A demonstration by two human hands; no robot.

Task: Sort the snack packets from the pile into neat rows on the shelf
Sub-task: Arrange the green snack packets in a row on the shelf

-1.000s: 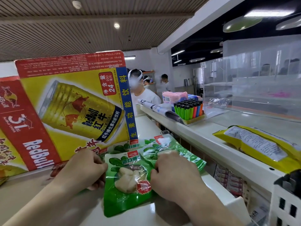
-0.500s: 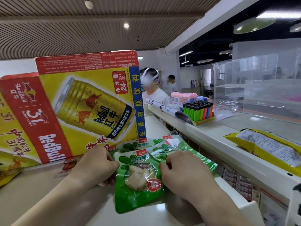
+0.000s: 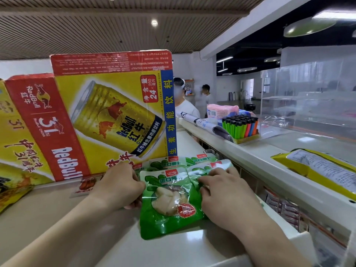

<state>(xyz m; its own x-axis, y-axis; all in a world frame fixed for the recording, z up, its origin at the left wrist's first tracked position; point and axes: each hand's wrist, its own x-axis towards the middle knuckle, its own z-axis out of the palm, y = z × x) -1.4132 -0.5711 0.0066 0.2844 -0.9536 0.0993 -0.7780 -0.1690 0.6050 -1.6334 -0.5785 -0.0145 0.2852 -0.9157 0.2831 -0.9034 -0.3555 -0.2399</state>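
Green snack packets (image 3: 192,160) overlap on the shelf (image 3: 163,253) just before the Red Bull carton (image 3: 107,116), which walls them in behind. The left hand (image 3: 119,186) and right hand (image 3: 225,195) pinch the front packet (image 3: 169,205) by its sides. Lighters (image 3: 240,128) and a yellow bag (image 3: 317,170) lie right of the carton.

Drinks carton (image 3: 107,116) shows "RedBull", "24 × 250"; green pkt (image 3: 169,201) lettering unreadable.

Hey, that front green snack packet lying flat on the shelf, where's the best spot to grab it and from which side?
Probably the flat bottom seal of the front green packet, pinched from the near side. That edge lies bare, while other green packets crowd its top, the left hand and right hand cover its sides, and its middle bulges.
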